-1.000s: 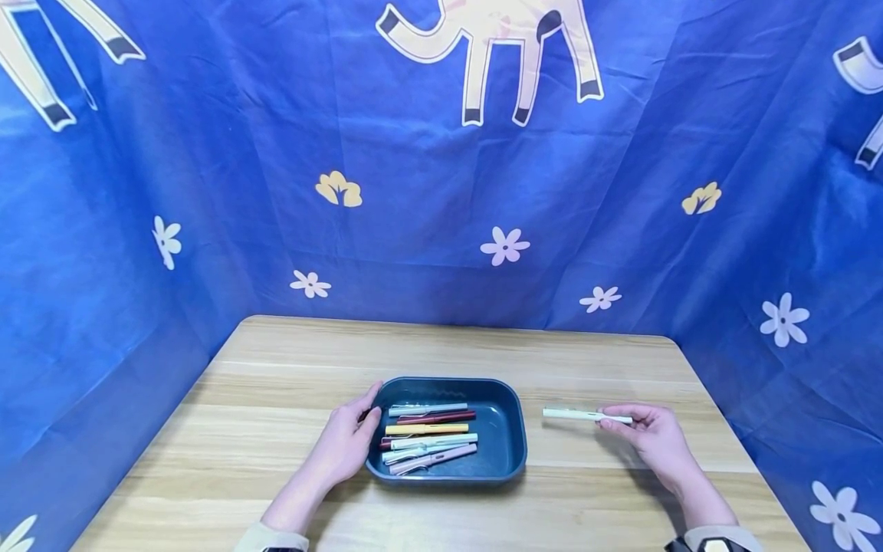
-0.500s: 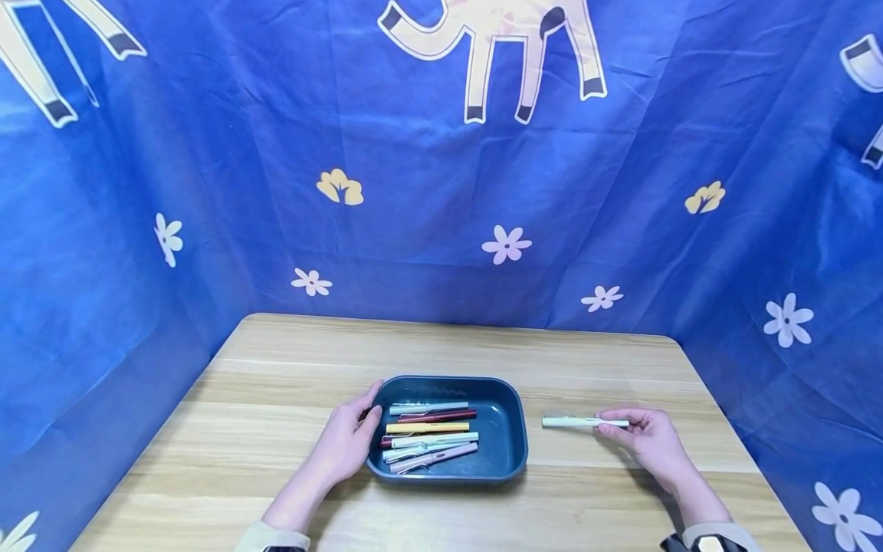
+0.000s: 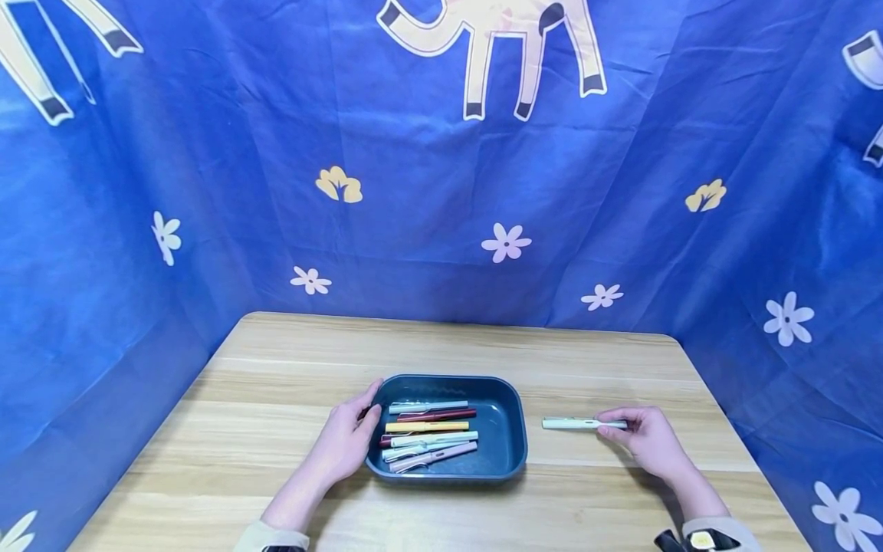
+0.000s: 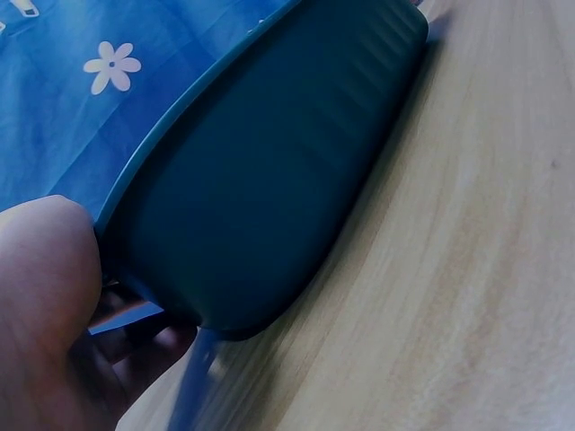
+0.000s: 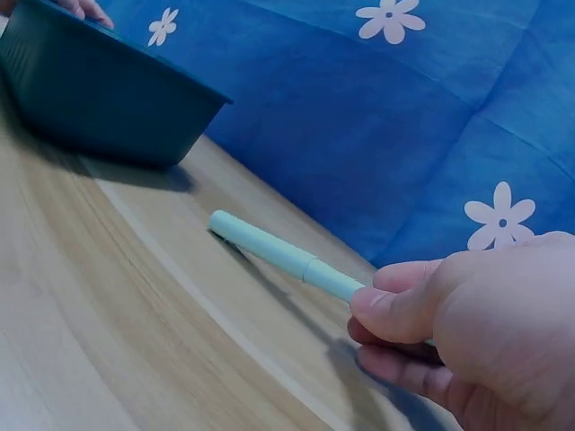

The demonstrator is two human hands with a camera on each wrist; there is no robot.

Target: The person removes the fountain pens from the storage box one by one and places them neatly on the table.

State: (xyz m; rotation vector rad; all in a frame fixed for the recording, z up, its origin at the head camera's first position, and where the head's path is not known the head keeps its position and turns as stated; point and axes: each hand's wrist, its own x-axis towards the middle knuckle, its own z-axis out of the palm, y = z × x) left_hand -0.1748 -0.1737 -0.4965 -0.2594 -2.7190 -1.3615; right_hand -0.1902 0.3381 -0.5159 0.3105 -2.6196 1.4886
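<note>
My left hand grips the left end of a dark teal rectangular bin, thumb at the rim and fingers round the outer wall. Several capped pens lie in the bin's left part: a pale blue one, dark red ones, a yellow pen, pale mint ones and a mauve pen. To the right of the bin, my right hand pinches a mint-green pen near one end between thumb and fingers. Its far end points left toward the bin, low over the table in the right wrist view.
The bin stands on a light wood-grain table. A blue cloth with white flowers and animal figures hangs round its back and sides. Sleeves and dark wrist straps show at both wrists.
My right hand has lowered the mint-green pen slightly toward the table, and the pen has turned a little in the fingers. My left hand and the bin stay in place.
</note>
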